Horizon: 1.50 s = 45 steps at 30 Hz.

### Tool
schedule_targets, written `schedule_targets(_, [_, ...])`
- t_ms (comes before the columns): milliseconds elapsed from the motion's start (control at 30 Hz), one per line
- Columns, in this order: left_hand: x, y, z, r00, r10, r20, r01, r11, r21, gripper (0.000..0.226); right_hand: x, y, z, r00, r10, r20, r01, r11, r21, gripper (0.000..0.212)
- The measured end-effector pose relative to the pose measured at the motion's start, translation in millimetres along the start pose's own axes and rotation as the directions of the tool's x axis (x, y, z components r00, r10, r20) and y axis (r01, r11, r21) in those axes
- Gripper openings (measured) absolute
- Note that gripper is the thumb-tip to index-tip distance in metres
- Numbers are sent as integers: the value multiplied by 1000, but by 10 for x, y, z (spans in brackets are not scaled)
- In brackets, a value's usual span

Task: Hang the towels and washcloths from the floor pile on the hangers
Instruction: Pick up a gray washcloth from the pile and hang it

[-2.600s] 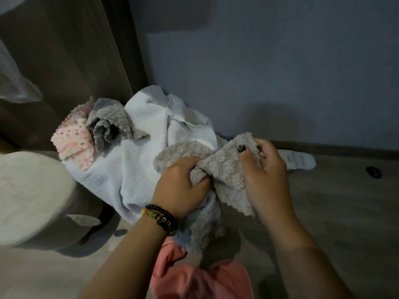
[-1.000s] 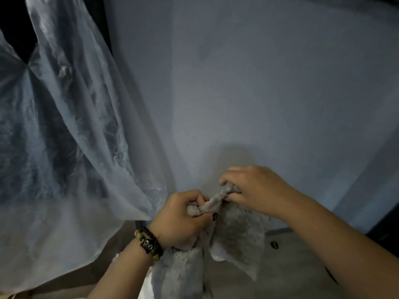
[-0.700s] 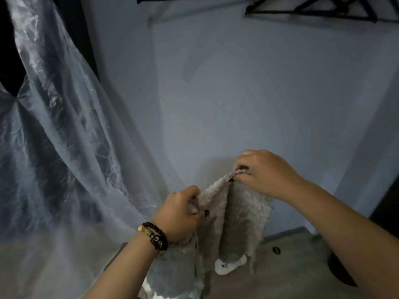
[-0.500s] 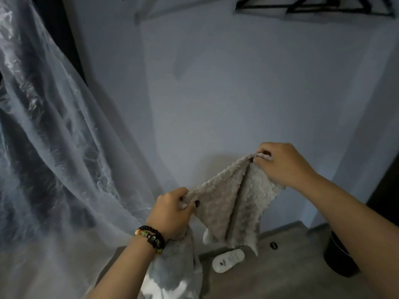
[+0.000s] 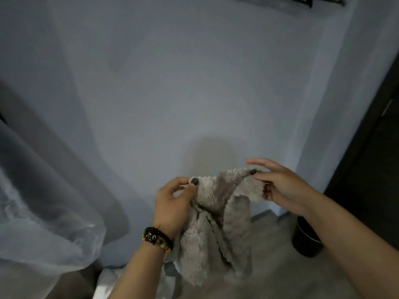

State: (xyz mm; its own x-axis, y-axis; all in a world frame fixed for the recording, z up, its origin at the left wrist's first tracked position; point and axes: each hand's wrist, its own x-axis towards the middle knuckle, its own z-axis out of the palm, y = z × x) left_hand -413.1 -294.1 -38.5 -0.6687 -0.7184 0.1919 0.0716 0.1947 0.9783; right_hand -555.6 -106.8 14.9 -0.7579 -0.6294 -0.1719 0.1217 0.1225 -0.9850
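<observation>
— How are the hands placed?

— Both are raised in front of a pale blue-grey wall (image 5: 194, 83), forearms coming up from the bottom edge. The left hand (image 5: 174, 201) is turned with its back to the camera, and a beaded bracelet (image 5: 156, 238) sits on that wrist. The right hand (image 5: 278, 186) reaches in from the right, palm angled toward the other hand.

— And what do they hold?

— One washcloth (image 5: 216, 229). The left hand is closed on an upper corner, thumb pressed over the cloth with a dark-painted nail showing. The right hand is looser — thumb and one finger pinch the other upper edge while the remaining fingers fan out straight and touch nothing.

— What is the cloth like?

— Beige-grey, thick and nubbly, like fleece. It is stretched between the hands and hangs down in soft folds, clear of the floor (image 5: 280, 277).

— Anything else nearby?

— A clear plastic sheet (image 5: 43, 212) billows at the left, a dark round bin (image 5: 306, 240) stands at the right by the wall, and a black bar (image 5: 313, 0) — probably a hanger, though it is cut off — crosses the top edge.
</observation>
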Motion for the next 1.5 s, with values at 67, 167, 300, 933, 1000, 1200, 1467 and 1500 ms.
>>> schedule_targets(67, [39, 59, 306, 1000, -10, 7, 11, 1000, -27, 13, 0, -37, -268, 996, -39, 84, 36, 999, 34, 36])
schedule_targets(167, [85, 164, 780, 999, -40, 12, 41, 998, -54, 11, 19, -118, -698, 980, -66, 189, 65, 998, 12, 41])
schedule_targets(300, [186, 311, 1416, 1000, -15, -3, 15, 999, -47, 8, 167, -173, -1262, 973, -185, 137, 219, 927, -303, 46])
schedule_targets(933, [981, 590, 3880, 968, -73, 242, 115, 980, -163, 7, 882, -269, -3345, 698, -713, -63, 585, 619, -524, 15])
schedule_targets(1000, [1138, 572, 4026, 947, -110, 303, 171, 968, -184, 9, 1023, -310, -3447, 774, -631, -59, 555, 720, -417, 13])
schedule_targets(1200, [1862, 549, 4447, 852, -170, 496, 331, 908, -258, 15, 1671, -413, -3736, 841, -536, -77, 467, 790, -397, 16])
schedule_targets(1467, [2713, 582, 4779, 801, -35, 597, 221, 945, -240, 6, 2564, -708, -3985, 845, -535, -3, 448, 710, -544, 5])
schedule_targets(1500, [2788, 577, 4809, 809, -7, 588, 187, 951, -246, 10, 2655, -715, -4003, 834, -552, 8, 467, 696, -546, 7])
